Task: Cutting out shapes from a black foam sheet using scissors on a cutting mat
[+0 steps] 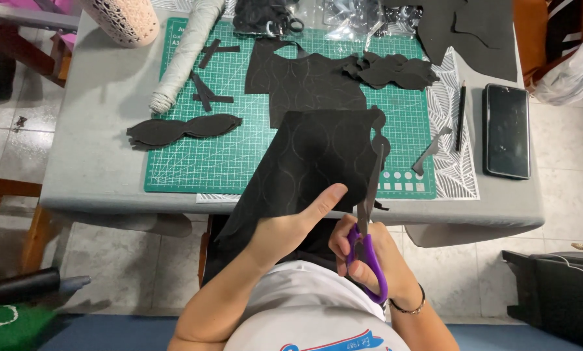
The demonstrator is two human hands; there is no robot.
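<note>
I am partway through cutting a shape out of the black sheet (311, 162), working along its right edge, where a wavy outline already shows near the top. My right hand (369, 257) has its fingers clenched through the purple handles of the scissors (368, 227), and the blades point up and away from me, lying right along that edge. Whether the blades are parted or closed on the material I cannot tell from here (they read as one dark line against dark stuff). My left hand (298, 224) grips the near end of the sheet, thumb on top and pressed flat, the other fingers tucked underneath out of sight.

The sheet hangs half off the near edge of the worktop (96, 162), its far part resting on the green cutting mat (200, 162), so the bit I am cutting sits just above and between my two hands.

As I judge it, the next stroke calls for following the faint curved lines marked on the sheet, turning the sheet with my left hand instead of twisting the scissors, and keeping my thumb well clear of the blades.

A pile of finished cut pieces (181, 130) lies to the left on the mat.
</note>
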